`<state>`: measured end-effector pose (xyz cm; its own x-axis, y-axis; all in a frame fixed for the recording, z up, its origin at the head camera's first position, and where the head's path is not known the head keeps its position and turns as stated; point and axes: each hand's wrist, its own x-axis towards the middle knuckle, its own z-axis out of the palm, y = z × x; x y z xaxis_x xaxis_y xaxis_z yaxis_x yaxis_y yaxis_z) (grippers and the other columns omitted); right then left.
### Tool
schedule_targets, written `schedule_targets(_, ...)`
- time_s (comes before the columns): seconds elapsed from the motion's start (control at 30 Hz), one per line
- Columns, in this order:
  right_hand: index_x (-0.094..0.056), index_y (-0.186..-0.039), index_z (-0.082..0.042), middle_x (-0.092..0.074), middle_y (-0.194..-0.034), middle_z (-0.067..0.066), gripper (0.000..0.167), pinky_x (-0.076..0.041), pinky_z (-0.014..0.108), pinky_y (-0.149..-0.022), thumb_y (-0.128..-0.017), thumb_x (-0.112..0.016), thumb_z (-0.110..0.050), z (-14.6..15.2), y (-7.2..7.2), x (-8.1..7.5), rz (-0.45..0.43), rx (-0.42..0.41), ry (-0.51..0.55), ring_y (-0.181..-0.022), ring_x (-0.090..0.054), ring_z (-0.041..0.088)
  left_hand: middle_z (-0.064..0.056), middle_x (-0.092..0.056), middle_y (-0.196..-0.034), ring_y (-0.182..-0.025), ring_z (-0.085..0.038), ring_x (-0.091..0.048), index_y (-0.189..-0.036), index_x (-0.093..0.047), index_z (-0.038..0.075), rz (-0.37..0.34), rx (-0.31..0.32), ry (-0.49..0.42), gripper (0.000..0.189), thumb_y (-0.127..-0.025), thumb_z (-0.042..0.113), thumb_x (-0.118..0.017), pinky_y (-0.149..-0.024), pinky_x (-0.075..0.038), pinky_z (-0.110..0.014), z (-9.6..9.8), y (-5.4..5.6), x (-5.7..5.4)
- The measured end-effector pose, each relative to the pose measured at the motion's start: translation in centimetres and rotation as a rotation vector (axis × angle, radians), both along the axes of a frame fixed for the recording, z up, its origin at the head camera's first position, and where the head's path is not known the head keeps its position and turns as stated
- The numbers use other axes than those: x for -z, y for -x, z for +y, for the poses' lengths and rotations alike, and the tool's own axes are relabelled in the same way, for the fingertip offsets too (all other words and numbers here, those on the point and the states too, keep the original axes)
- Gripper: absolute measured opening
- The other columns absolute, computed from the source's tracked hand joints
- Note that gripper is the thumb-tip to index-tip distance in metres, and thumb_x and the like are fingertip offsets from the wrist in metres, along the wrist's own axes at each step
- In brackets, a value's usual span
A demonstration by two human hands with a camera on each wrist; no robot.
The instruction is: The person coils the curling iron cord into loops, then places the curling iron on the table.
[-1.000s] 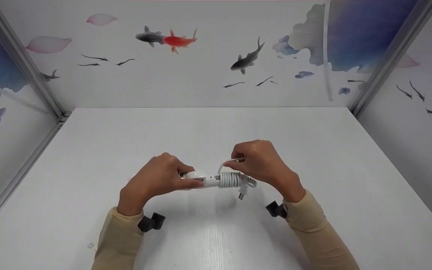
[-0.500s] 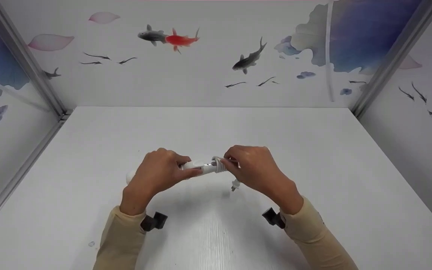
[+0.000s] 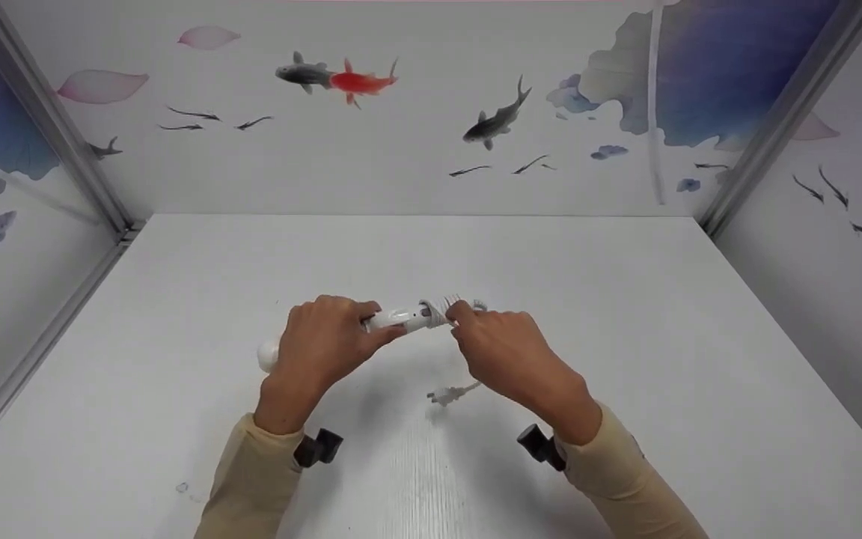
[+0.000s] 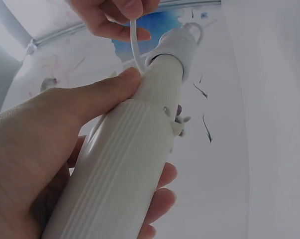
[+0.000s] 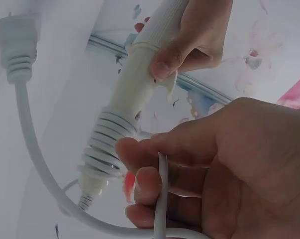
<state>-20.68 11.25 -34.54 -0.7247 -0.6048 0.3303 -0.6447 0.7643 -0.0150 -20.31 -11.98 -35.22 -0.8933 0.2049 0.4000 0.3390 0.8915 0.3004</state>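
My left hand (image 3: 319,348) grips the body of a white curling iron (image 3: 388,320), thumb along its side. The iron's rounded white end (image 3: 267,355) sticks out behind this hand. Around the handle lies the white power cord (image 5: 107,134), coiled in several turns. Those turns sit tight near the body and looser toward the handle's tip. My right hand (image 3: 513,348) is beside the coil and pinches a stretch of the cord between thumb and fingers, as the right wrist view shows. The two-pronged plug (image 3: 444,396) dangles on its cord below the hands, over the table.
A white table (image 3: 431,258) spreads beneath both hands. Walls printed with fish and petals enclose it at the back and sides, with metal posts (image 3: 64,127) at the corners. A black wrist mount (image 3: 319,447) juts from each sleeve.
My right hand has shifted round the coil, and the turns look looser and more spread. The plug has swung left and hangs lower on a longer free length. My left hand keeps its grip.
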Motion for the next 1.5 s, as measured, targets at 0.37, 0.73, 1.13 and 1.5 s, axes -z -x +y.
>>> schedule_targets(0.37, -0.064, -0.106, -0.01, -0.06, -0.064, -0.005, 0.02, -0.045, 0.029, -0.066, -0.105, -0.052, -0.025, 0.1, 1.2, -0.5, -0.505, 0.002, 0.233, -0.059, -0.054, 0.006, -0.009, -0.074, -0.079, -0.058, -0.017, -0.053, -0.104, -0.079, 0.008, 0.036, -0.11, -0.243, 0.041, -0.088, 0.046, -0.074, -0.052, -0.039, -0.029, -0.6, 0.7, -0.2)
schedule_targets(0.73, -0.068, -0.094, -0.009, -0.057, -0.065, -0.001, 0.029, -0.046, 0.031, -0.069, -0.107, -0.049, -0.026, 0.6, 3.3, 0.3, -0.65, -0.071, 0.337, -0.064, -0.053, 0.011, -0.013, -0.078, -0.098, -0.077, -0.022, -0.067, -0.114, -0.077, 0.007, -0.112, -0.075, -0.481, 0.045, -0.089, 0.044, -0.073, -0.065, -0.051, -0.032, -0.3, -0.2, -1.7)
schedule_targets(1.13, -0.072, -0.088, -0.012, -0.051, -0.06, -0.002, 0.035, -0.041, 0.031, -0.065, -0.106, -0.048, -0.032, 1.5, 5.8, 2.1, -0.685, 0.043, 0.345, -0.059, -0.046, 0.013, -0.012, -0.076, -0.11, -0.091, -0.023, -0.071, -0.12, -0.074, 0.01, -0.226, -0.016, -0.563, 0.05, -0.088, 0.048, -0.074, -0.078, -0.057, -0.04, -0.3, -0.6, -2.1)
schedule_targets(1.5, -0.074, -0.097, -0.006, -0.041, -0.061, -0.003, 0.035, -0.034, 0.024, -0.049, -0.105, -0.051, -0.031, 3.2, 7.8, 3.7, -0.882, -0.043, 0.485, -0.055, -0.036, 0.011, -0.01, -0.077, -0.104, -0.086, -0.022, -0.068, -0.116, -0.076, 0.013, -0.285, 0.109, -0.571, 0.043, -0.088, 0.045, -0.075, -0.074, -0.054, -0.034, -0.7, -0.5, -2.2)
